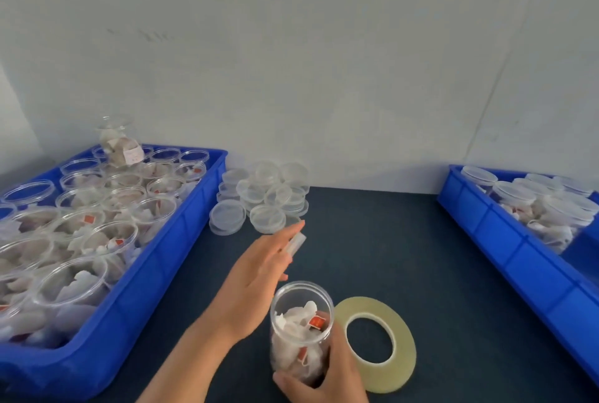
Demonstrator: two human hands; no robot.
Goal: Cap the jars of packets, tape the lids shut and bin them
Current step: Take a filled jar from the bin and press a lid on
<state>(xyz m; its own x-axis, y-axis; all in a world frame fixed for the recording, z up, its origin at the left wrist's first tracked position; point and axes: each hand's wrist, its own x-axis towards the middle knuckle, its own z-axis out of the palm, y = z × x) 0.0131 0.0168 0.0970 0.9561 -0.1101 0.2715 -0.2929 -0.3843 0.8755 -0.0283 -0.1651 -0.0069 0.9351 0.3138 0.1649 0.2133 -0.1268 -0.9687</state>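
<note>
Dark bench (pixel 405 240) against a pale wall, seen from the head camera.

Left side: a big blue bin (pixel 155 273), packed with uncapped clear jars (pixel 81 276) of white packets, a few red tags showing. One jar (pixel 118 140) at the back stands higher than the rest and carries a paper label.

Right side: a second blue bin (pixel 518 256), partly cut off by the frame edge. It holds capped jars (pixel 551 205) with their lids on.

Near the front edge, a flat roll of clear tape (pixel 402 347) lies on the bench, just right of the jar I am working on.

Pile of loose lids (pixel 265 195) sits at the back of the bench, just beside the left bin's far corner, some stacked and some slid off.

Work jar (pixel 299 321) is upright at front centre, mouth uncovered, white packets and red tags inside. It stands between the left bin and the tape roll.

Right hand (pixel 334 376) grasps the jar low on its side, fingers wrapped round the wall; the back of the hand overlaps the tape roll's near edge.

Left hand (pixel 259 273) reaches forward between the jar and the lid pile, fingers straight. A single clear lid (pixel 296 242) shows edge-on at its fingertips, but motion blur is heavy there, so I cannot tell whether the lid is pinched or only resting against the fingers.
</note>
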